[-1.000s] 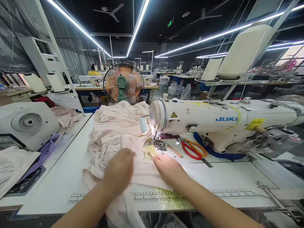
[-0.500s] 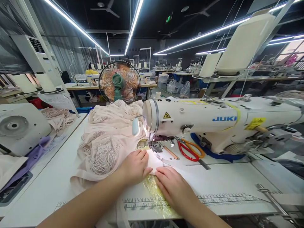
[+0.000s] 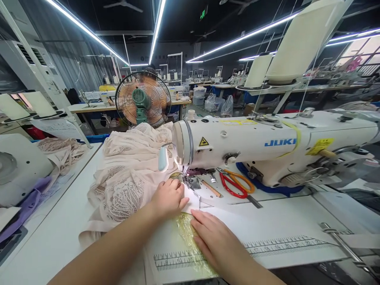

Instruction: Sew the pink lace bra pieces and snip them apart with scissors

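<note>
Both lie palm-down, open, gripping nothing: left hand (image 3: 169, 196) on pink fabric (image 3: 127, 178), right hand (image 3: 215, 237) beside it.

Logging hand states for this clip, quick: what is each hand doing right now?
Left hand: open, fingers pressing the pale fabric flat beside the presser foot.
Right hand: open, palm down, gripping nothing.

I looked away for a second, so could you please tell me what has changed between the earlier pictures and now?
The left hand moved forward across the pale lace fabric and now lies flat on it beside the presser foot. The right hand drew back from the foot toward the person, still flat. Nothing was gripped or released. The sewing machine, scissors and fan stayed put.
</note>
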Action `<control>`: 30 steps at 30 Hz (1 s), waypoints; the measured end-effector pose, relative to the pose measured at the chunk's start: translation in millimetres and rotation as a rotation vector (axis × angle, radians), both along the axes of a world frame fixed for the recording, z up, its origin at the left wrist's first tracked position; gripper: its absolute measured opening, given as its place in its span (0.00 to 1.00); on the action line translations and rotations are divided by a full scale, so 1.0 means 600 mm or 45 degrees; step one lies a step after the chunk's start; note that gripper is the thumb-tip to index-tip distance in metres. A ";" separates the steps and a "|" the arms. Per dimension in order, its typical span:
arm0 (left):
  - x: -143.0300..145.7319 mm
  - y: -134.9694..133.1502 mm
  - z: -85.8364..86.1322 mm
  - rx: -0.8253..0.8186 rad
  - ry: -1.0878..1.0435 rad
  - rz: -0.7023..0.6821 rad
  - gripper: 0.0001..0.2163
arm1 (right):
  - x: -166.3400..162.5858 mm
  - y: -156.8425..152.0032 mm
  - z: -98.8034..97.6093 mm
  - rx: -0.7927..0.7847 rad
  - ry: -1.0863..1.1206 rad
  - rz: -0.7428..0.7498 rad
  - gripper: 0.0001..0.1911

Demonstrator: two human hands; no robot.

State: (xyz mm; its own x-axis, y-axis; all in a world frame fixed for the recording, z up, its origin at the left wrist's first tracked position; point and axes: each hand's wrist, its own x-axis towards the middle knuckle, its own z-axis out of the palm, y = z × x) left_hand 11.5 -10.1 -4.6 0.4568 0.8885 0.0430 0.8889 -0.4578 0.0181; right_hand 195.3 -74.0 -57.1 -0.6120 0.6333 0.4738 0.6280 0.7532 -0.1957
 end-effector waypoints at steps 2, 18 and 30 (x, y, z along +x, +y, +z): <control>-0.001 0.001 0.000 -0.010 0.000 -0.008 0.19 | 0.000 -0.001 0.002 0.001 -0.023 0.006 0.15; -0.002 -0.037 -0.011 0.155 0.081 -0.202 0.13 | -0.039 0.015 0.012 -0.253 -0.032 -0.029 0.22; -0.046 -0.037 -0.009 0.157 -0.153 -0.397 0.15 | -0.012 0.013 0.016 -0.258 -0.011 -0.006 0.20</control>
